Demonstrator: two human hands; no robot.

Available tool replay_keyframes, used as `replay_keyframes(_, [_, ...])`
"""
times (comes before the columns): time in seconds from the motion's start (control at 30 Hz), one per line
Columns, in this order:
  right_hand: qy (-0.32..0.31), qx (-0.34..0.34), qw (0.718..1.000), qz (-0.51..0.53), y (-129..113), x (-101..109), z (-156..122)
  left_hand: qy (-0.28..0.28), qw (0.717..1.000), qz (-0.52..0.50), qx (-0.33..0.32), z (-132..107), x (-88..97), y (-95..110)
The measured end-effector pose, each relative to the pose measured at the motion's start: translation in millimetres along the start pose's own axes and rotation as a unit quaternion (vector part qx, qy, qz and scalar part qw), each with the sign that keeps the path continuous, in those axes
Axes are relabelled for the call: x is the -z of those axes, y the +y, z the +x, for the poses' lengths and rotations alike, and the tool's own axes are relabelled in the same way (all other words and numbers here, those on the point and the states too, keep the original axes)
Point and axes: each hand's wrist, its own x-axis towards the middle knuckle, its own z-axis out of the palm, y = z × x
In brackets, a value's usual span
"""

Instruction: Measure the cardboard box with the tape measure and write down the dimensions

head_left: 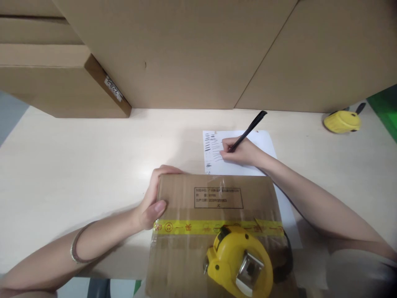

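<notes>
My right hand is closed round a black pen, its lower end down at a white sheet of paper. Rows of dark handwritten marks run down the sheet's left side. My left hand grips the left edge of a cardboard box, thumb on the top face and fingers at the far side. Printed text in a frame and a strip of yellow tape show on the box. On top of it lies a yellow tape measure with a metal clip. The box covers part of the paper.
Large cardboard boxes stand along the back of the pale table. A flatter carton with a handwritten label sits at the back left. Another yellow tape measure rests near the right edge.
</notes>
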Motion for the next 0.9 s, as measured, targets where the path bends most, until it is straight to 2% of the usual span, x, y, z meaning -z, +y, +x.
replay_keyframes(0.4, [-0.002,-0.005,1.000,-0.019,-1,1,-1,-0.002,1.000,0.010,-0.002,2,-0.3,1])
replay_keyframes(0.73, [0.002,-0.020,0.998,-0.054,-8,0,-2,0.019,1.000,0.012,0.015,-4,2.4,-3])
replay_keyframes(0.9, [-0.012,-0.044,0.994,-0.101,-13,1,-3,0.001,1.000,-0.001,0.008,1,-0.8,1])
